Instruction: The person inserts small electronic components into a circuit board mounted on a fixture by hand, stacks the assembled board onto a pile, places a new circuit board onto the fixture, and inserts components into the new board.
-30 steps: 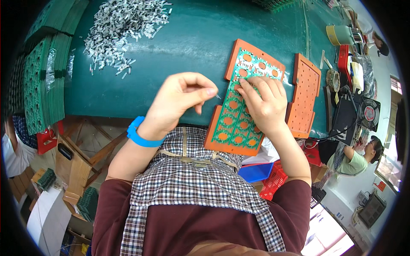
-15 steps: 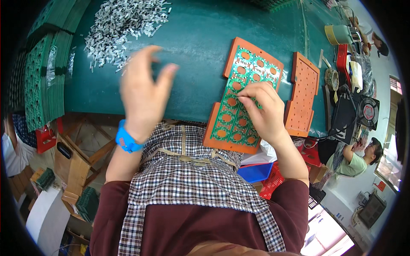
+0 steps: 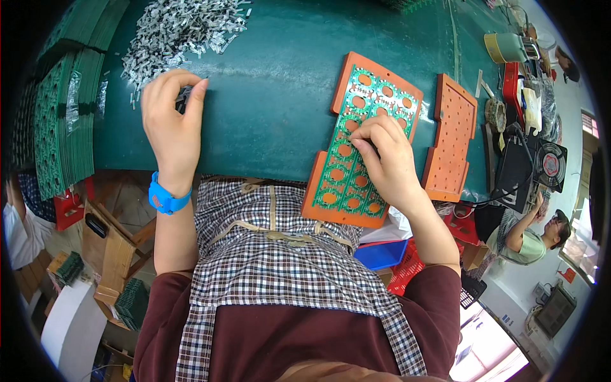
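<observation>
Quick headcount of the bench: two orange trays, one (image 3: 331,204) carrying the single green circuit panel (image 3: 356,146) with round cutouts, the other (image 3: 453,146) bare beside it. One big heap of small silvery parts (image 3: 178,28) (way too many to count, honestly). Two stacks of green boards (image 3: 60,121) along the left edge, as far as I can split them. Two hands at work, left hand (image 3: 170,121) and right hand (image 3: 385,162), one blue wristband (image 3: 167,198). One more person (image 3: 531,239) off at the right.
</observation>
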